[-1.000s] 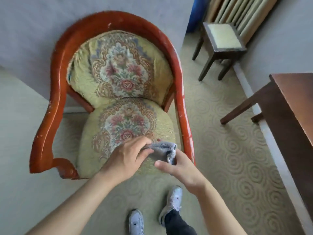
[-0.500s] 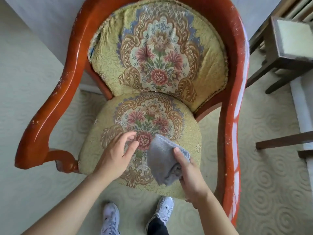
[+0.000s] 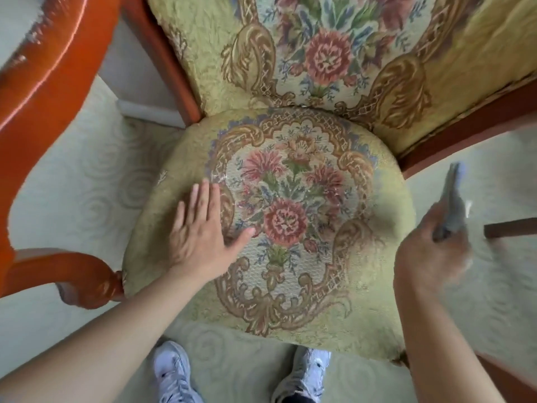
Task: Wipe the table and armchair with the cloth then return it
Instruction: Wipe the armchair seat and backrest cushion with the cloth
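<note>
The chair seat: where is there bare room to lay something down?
The seat cushion is bare right of the left hand, across its floral middle to the right edge. The left part is taken by that flat hand. The right hand holds the cloth beside the seat.

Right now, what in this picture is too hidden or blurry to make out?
- Right hand and grey cloth: motion blur hides the cloth's folds and the exact grip.
- Armchair: the top of its back is cut off by the upper edge.
- Dark wooden bar: cut off by the right edge, so what it belongs to is unclear.
- Shoes: partly cut off below.
</note>
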Tool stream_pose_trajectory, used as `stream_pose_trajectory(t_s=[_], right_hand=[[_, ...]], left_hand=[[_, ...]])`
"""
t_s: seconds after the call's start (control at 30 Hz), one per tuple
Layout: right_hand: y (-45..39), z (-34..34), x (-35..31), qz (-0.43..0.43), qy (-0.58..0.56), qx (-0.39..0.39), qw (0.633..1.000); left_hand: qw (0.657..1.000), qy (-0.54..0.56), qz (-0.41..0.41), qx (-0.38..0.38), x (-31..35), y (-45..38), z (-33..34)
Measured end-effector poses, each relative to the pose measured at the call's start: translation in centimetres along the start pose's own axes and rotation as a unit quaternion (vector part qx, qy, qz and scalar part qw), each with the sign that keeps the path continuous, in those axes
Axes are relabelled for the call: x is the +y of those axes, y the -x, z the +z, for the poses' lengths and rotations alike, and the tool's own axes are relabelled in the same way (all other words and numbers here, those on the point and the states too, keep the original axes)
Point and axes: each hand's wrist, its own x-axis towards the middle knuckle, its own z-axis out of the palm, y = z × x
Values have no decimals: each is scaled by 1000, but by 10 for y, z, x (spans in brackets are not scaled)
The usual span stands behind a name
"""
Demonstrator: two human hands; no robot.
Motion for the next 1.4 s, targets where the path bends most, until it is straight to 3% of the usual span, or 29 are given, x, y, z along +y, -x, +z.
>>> stream_pose_trajectory(t_s=[0.13,0.27,0.6,0.83,1.03,1.4], right_hand=[[11,44,13,4,61,-93,994],[31,77,12,-123,152,-235,952],[72,92,-12,-204,217,-317,901],[133,116,-43,-289,202,-380,855],[160,145,-72,-369,168,-484,775],[120,107,-44,-478,187,-557,653]], left_hand=[[999,-18,8,27,-9,-22,8],[999,-5,-23,41,-20,-25,18],[998,-36,-34,37,-19,-27,20],[997,-4,-24,77,-19,-27,26],[994,24,-30,102,-18,-23,30],[998,-1,-7,70,-30,-3,25]])
